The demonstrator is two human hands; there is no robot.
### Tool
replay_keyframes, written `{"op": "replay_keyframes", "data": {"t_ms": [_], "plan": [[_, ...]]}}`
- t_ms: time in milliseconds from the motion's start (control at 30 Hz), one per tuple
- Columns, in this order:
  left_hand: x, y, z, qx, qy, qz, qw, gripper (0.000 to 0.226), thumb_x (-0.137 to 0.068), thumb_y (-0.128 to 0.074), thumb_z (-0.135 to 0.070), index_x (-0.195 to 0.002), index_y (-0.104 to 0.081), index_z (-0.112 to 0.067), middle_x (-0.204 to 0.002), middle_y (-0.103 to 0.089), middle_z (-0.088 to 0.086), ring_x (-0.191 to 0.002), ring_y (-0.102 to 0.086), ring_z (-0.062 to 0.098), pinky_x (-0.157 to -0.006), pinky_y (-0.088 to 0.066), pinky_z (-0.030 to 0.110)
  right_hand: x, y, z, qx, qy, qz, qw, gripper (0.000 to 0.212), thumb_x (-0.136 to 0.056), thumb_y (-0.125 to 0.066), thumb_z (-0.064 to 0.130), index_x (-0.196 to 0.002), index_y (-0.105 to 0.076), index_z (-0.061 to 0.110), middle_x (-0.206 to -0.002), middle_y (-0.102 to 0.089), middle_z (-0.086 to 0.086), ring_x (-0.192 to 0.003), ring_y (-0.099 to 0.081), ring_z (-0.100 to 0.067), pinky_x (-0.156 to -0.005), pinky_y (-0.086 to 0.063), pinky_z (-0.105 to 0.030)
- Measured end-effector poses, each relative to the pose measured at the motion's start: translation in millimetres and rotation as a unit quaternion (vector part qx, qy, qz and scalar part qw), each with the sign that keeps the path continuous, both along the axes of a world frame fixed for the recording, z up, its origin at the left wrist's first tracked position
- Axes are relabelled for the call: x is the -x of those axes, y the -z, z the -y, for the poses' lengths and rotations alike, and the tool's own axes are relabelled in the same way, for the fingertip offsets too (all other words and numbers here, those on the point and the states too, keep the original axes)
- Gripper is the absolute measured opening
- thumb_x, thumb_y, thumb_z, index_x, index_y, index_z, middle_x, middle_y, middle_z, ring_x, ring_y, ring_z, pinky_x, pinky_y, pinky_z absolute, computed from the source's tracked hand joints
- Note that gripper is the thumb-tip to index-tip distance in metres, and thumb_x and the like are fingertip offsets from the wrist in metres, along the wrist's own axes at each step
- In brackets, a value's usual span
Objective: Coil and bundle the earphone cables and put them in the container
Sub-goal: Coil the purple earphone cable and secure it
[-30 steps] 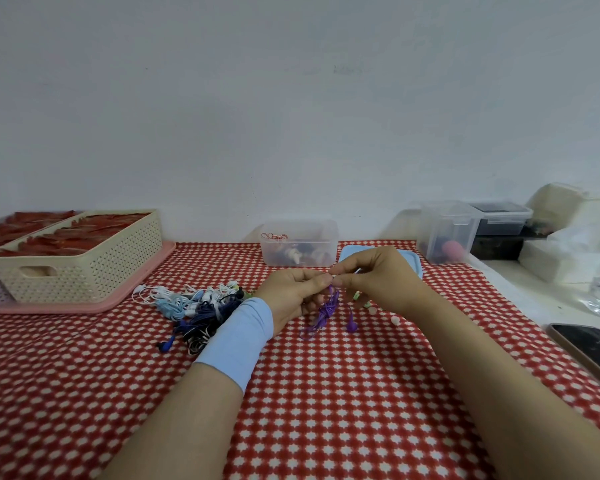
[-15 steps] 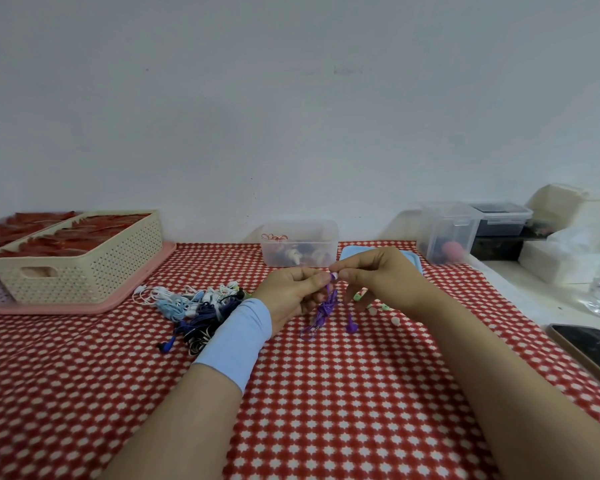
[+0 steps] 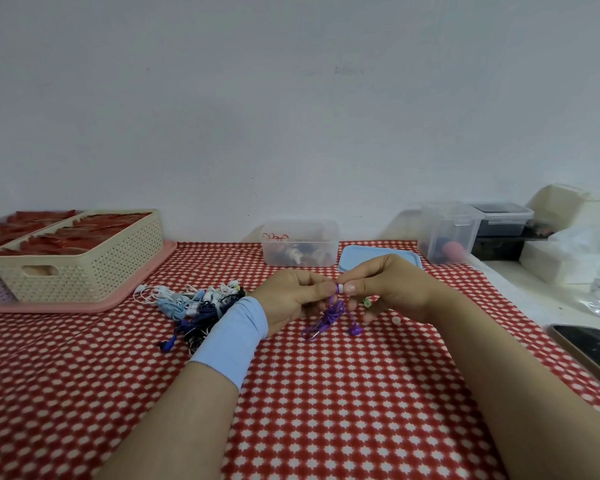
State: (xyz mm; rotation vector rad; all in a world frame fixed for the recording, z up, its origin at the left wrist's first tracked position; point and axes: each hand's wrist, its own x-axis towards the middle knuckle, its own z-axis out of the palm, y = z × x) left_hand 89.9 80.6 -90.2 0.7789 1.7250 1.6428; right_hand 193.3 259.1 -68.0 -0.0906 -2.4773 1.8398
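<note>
while the thin purple earphone cable (image 3: 330, 315) hangs in loose loops over the red-checked surface (image 3: 326, 393), left hand (image 3: 291, 296) and right hand (image 3: 392, 289) both pinch its top, apparently securing the bundle; the clear plastic container (image 3: 300, 249) stands at 12 o'clock.

cream basket (image 3: 84, 271) on pink tray (image 3: 66, 307); phone (image 3: 589, 351) at right.

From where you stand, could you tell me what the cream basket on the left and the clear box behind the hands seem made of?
Cream basket: probably moulded plastic, matt; even rows of small holes and a cut-out handle suggest it. Clear box: likely plastic, slightly frosted; its contents show dimly through the wall.
</note>
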Motion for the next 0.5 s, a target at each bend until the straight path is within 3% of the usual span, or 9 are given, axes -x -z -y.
{"op": "replay_keyframes", "data": {"t_ms": [100, 200, 267, 500], "plan": [[0.0, -0.8, 0.7, 0.005, -0.002, -0.027, 1.000, 0.011, -0.090, -0.066, -0.007, -0.084, -0.074, -0.013, -0.073, -0.073, -0.001, -0.065, -0.065, 0.006, -0.066, -0.052, 0.021, 0.2, -0.6, 0.0, 0.004, 0.000, 0.009, 1.000, 0.014, -0.088, -0.073, 0.013, -0.099, -0.080, 0.010, -0.082, -0.076, -0.007, -0.074, -0.069, -0.016, -0.061, -0.059, -0.033], [1.8, 1.0, 2.0, 0.039, 0.004, -0.088, 0.995, 0.010, -0.085, -0.073, -0.013, -0.081, -0.078, -0.020, -0.081, -0.075, 0.000, -0.077, -0.066, 0.011, -0.087, -0.054, 0.034, 0.6, 0.4, -0.2, -0.012, -0.015, 0.039, 0.999, 0.011, -0.087, -0.074, 0.012, -0.096, -0.081, 0.011, -0.080, -0.075, -0.009, -0.073, -0.069, -0.016, -0.058, -0.058, -0.031], [2.3, 3.0, 2.2, 0.054, 0.000, -0.104, 0.993, 0.009, -0.085, -0.074, -0.014, -0.084, -0.079, -0.021, -0.083, -0.076, 0.000, -0.080, -0.066, 0.012, -0.094, -0.053, 0.037, 1.7, 2.1, 0.1, -0.021, -0.012, 0.051, 0.998, 0.012, -0.086, -0.076, 0.013, -0.096, -0.081, 0.010, -0.078, -0.074, -0.010, -0.071, -0.068, -0.017, -0.058, -0.059, -0.032], [-1.1, 2.4, -4.0, -0.030, -0.059, -0.033, 0.997, 0.009, -0.089, -0.067, -0.008, -0.092, -0.075, -0.012, -0.086, -0.074, 0.005, -0.088, -0.067, 0.019, -0.095, -0.054, 0.039, 5.3, 1.2, 2.6, 0.043, 0.031, 0.003, 0.999, 0.013, -0.091, -0.071, 0.015, -0.101, -0.080, 0.016, -0.093, -0.077, -0.009, -0.077, -0.072, -0.018, -0.061, -0.058, -0.033]]}}
